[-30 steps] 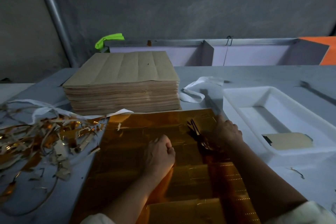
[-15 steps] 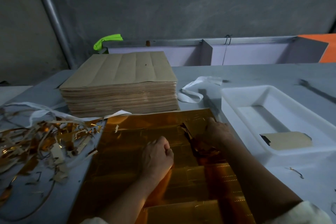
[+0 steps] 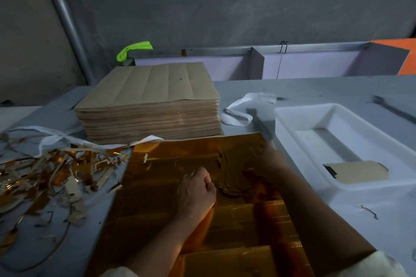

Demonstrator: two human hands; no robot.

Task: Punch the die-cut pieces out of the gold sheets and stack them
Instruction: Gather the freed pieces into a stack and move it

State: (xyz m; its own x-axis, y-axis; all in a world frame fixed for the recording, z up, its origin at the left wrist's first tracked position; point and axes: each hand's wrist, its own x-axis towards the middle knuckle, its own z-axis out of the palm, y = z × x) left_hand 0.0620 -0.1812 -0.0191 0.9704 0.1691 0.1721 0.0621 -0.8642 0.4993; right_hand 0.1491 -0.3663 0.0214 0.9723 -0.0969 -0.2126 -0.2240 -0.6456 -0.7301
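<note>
Motion blur is smearing the right hand [image 3: 270, 161], hiding its grip; the bottom edge is cutting off the gold sheet [image 3: 171, 209], the left edge the scrap pile [image 3: 45, 175].

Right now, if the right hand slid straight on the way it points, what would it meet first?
The right hand points away and slightly left. Past the gold sheet, it would likely meet the white strap first; depth is unclear.

The light is dim. A rough grey concrete wall [image 3: 225, 2] stands behind, a slanted metal pipe [image 3: 65, 22] climbs it at left, and a grey table [image 3: 337, 87] spreads below.
</note>
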